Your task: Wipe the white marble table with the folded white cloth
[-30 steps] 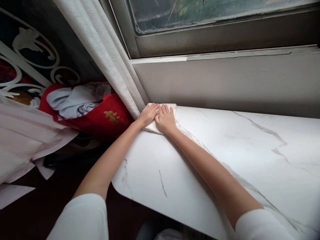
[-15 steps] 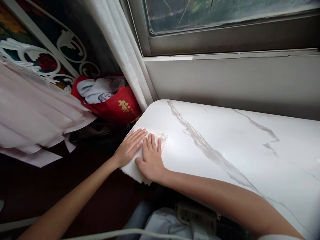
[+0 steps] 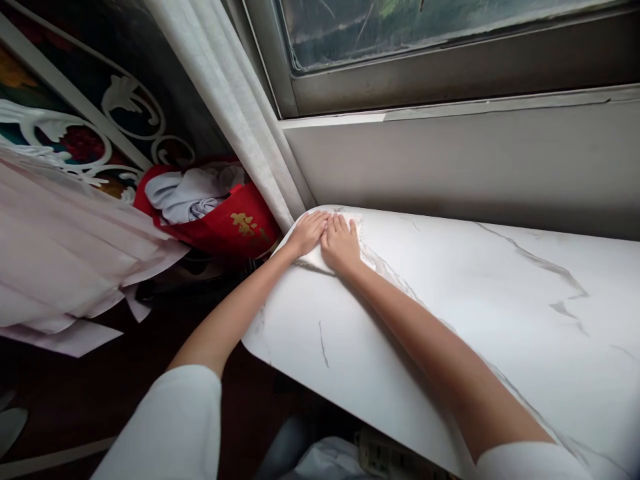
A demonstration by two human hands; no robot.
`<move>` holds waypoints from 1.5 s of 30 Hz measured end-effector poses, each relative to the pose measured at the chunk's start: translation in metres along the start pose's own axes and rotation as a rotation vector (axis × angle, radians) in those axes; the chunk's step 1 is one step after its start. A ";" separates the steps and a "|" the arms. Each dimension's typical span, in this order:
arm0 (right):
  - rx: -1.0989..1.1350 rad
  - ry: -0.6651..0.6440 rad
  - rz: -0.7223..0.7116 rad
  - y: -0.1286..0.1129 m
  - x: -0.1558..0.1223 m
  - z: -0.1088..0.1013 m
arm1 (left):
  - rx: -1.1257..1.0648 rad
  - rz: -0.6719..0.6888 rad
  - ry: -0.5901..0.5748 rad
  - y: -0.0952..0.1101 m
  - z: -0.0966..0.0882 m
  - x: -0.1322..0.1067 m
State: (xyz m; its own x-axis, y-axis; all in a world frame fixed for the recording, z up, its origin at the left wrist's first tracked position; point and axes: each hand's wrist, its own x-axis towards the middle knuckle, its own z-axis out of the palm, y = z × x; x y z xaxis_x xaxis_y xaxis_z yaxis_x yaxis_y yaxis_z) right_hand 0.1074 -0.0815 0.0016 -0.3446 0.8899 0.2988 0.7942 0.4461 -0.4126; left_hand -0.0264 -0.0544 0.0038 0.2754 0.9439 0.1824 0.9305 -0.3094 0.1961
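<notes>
A white cloth lies flat on the far left corner of a white marble-patterned tabletop. My left hand and my right hand press down on it side by side, fingers together and pointing toward the wall. Both arms reach across the table from white sleeves. Most of the cloth is hidden under the palms.
A grey-white curtain hangs just left of the hands, below a window and a grey wall ledge. A red bag holding pale clothes sits on the floor beside the table. Pink fabric lies at the left.
Half a second ago both hands held the cloth at the table's near left edge; they have slid it back up to the far corner by the curtain, where it was one second ago.
</notes>
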 end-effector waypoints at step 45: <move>-0.195 -0.007 0.162 0.117 -0.025 -0.068 | 0.018 0.075 -0.013 0.135 0.035 0.069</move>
State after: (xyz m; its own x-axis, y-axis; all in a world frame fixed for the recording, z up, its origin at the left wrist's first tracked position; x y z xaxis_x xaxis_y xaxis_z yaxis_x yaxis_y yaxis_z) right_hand 0.2426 -0.0579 0.0041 -0.2073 0.9494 0.2361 0.9207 0.2709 -0.2808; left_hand 0.1261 -0.0272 0.0093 0.3475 0.9196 0.1831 0.9114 -0.3772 0.1647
